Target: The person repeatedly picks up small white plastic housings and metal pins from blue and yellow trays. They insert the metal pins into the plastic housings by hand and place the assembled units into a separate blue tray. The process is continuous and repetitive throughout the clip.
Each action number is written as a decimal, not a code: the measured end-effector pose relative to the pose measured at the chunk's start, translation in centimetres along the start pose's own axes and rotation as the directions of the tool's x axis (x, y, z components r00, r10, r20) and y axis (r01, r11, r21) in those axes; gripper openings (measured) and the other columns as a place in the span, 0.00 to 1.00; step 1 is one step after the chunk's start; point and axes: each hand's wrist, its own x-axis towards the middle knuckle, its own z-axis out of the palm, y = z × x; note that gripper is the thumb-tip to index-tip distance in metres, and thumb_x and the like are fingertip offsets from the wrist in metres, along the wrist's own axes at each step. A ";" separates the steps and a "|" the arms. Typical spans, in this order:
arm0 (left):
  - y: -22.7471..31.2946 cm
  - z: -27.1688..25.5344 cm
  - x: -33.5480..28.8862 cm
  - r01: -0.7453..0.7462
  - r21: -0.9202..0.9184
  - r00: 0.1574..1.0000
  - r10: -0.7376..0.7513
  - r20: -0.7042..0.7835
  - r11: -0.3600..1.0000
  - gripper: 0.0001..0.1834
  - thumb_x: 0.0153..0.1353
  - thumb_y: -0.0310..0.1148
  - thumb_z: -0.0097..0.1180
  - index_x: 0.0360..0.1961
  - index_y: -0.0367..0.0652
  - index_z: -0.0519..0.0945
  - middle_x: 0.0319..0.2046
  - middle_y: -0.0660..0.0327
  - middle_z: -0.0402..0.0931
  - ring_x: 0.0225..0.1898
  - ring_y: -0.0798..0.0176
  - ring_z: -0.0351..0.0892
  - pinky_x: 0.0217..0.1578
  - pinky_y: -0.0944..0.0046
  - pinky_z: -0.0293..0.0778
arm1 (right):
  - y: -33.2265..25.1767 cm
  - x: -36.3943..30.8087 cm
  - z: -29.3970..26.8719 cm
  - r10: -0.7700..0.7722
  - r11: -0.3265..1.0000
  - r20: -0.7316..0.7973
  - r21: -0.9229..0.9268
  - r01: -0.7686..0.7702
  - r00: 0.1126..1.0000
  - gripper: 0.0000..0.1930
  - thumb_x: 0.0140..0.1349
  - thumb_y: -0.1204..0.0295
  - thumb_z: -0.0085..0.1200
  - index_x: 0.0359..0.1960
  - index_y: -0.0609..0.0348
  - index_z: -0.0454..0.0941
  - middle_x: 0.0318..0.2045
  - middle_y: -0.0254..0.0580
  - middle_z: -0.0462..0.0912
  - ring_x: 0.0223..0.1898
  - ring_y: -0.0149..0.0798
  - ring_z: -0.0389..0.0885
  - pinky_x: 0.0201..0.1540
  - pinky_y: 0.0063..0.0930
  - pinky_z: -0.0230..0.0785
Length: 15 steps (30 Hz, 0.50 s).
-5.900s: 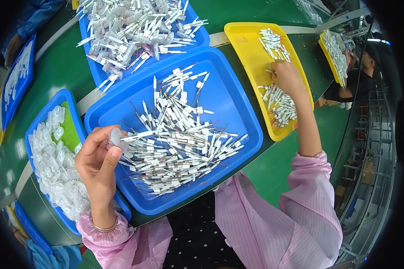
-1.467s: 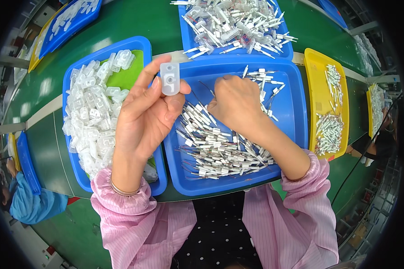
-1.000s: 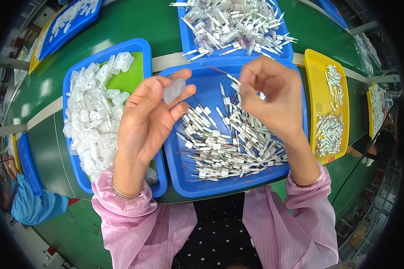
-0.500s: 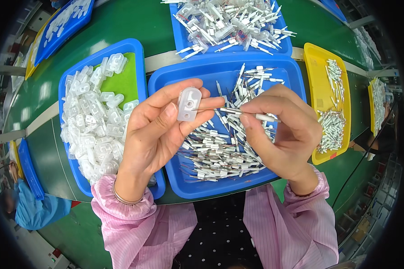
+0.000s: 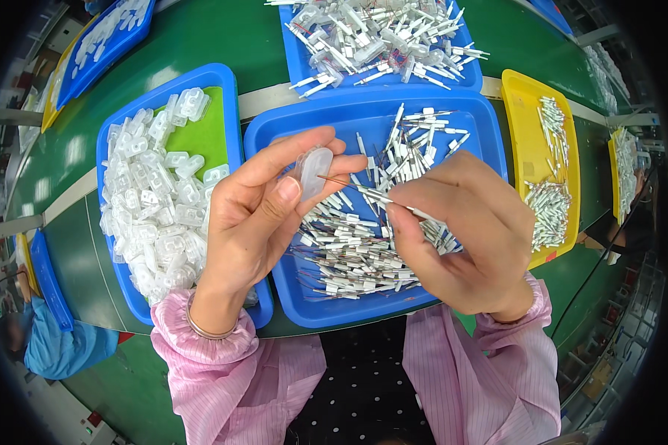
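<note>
My left hand (image 5: 263,215) pinches a small clear plastic housing (image 5: 311,172) between thumb and fingers, raised over the middle blue tray (image 5: 490,133). My right hand (image 5: 464,233) grips a thin white component with wire leads (image 5: 371,194), its wire tip touching the housing. Below both hands lies a pile of the same white wired parts (image 5: 364,245) in that tray. The left blue tray (image 5: 115,141) holds a heap of clear housings (image 5: 156,208) on a green liner.
A far blue tray (image 5: 293,44) holds assembled white parts (image 5: 378,37). A yellow tray (image 5: 523,111) at right holds finished pieces (image 5: 549,200). More trays line the green belt (image 5: 193,37) at the upper left and far right. Another person in blue (image 5: 59,345) sits at the lower left.
My right hand picked a wired part from the pile and brought it toward my left hand. The part's wire tip now meets the clear housing, which has stayed in my left hand throughout.
</note>
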 end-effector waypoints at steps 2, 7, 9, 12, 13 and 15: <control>-0.1 -0.1 0.0 -0.022 0.027 1.000 0.021 0.009 0.999 0.23 0.60 0.30 0.45 0.55 0.27 0.62 0.51 0.46 0.65 0.53 0.49 0.68 0.53 0.56 0.64 | -0.2 0.2 0.0 -0.009 1.000 0.001 -0.010 0.009 1.000 0.12 0.37 0.88 0.56 0.28 0.69 0.75 0.21 0.45 0.75 0.19 0.37 0.72 0.19 0.24 0.60; -0.7 -0.4 0.1 -0.091 0.108 0.991 0.079 0.108 0.990 0.20 0.61 0.28 0.45 0.53 0.29 0.65 0.50 0.50 0.65 0.52 0.48 0.68 0.54 0.52 0.63 | 0.2 0.4 0.2 -0.009 1.000 0.024 0.009 0.009 1.000 0.10 0.40 0.86 0.56 0.28 0.68 0.76 0.21 0.43 0.75 0.19 0.37 0.73 0.21 0.24 0.62; -0.8 -0.5 0.0 -0.095 0.135 0.988 0.077 0.135 0.986 0.19 0.60 0.27 0.45 0.51 0.28 0.66 0.49 0.50 0.65 0.52 0.48 0.68 0.53 0.52 0.64 | 0.4 0.3 0.8 0.030 0.997 0.017 0.069 -0.031 0.999 0.09 0.42 0.85 0.57 0.28 0.66 0.77 0.21 0.42 0.76 0.20 0.36 0.74 0.22 0.23 0.63; -0.8 -0.5 -0.1 -0.096 0.128 0.989 0.081 0.121 0.987 0.17 0.60 0.25 0.46 0.49 0.28 0.67 0.48 0.50 0.67 0.51 0.51 0.69 0.52 0.55 0.66 | 0.8 0.4 1.0 0.164 0.983 0.045 0.072 -0.167 0.985 0.07 0.45 0.82 0.57 0.28 0.65 0.79 0.20 0.40 0.77 0.21 0.34 0.75 0.23 0.21 0.65; -0.8 0.0 -0.2 -0.107 0.099 0.992 0.099 0.082 0.989 0.17 0.59 0.25 0.47 0.49 0.28 0.67 0.47 0.50 0.67 0.50 0.53 0.70 0.51 0.56 0.67 | 0.9 0.4 1.1 0.212 0.974 0.067 0.070 -0.217 0.975 0.06 0.46 0.81 0.57 0.28 0.65 0.79 0.20 0.40 0.78 0.21 0.34 0.76 0.24 0.20 0.65; -0.9 0.2 -0.2 -0.129 0.090 0.991 0.125 0.047 0.988 0.17 0.58 0.24 0.48 0.48 0.28 0.68 0.46 0.50 0.69 0.48 0.55 0.71 0.49 0.59 0.68 | 1.0 0.3 0.8 0.299 0.947 0.137 0.080 -0.311 0.944 0.05 0.47 0.80 0.57 0.27 0.65 0.79 0.20 0.39 0.79 0.21 0.32 0.76 0.24 0.19 0.65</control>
